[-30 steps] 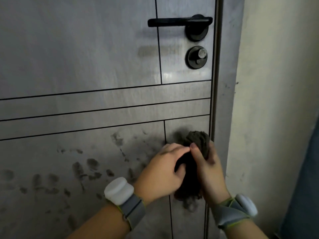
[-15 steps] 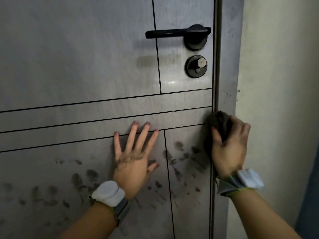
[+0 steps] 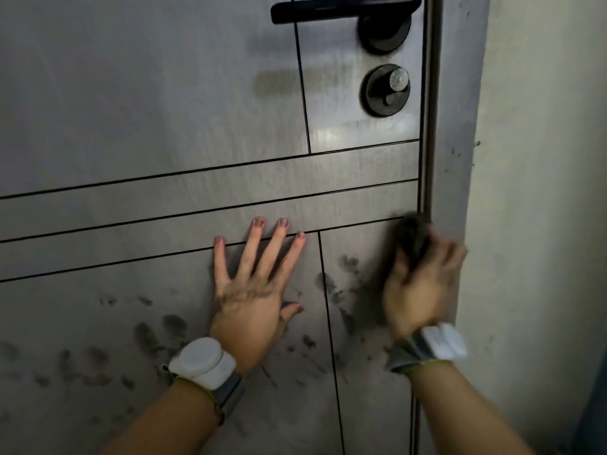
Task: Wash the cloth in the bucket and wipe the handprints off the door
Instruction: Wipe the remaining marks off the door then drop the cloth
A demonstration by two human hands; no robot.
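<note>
Hands part; the wiping begins
The left hand [image 3: 251, 297] leaves the cloth [image 3: 412, 236] and lies flat on the door [image 3: 164, 110], while the right hand [image 3: 418, 290] carries the cloth up to the door's edge, now blurred.

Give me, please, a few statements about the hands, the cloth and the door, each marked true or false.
1. The left hand lies flat on the door, fingers spread. True.
2. The left hand holds the cloth. False: the right hand grips it.
3. Dark handprints remain on the lower panel. True.
4. The cloth is at the door handle. False: it is well below, near the door's right edge.
</note>
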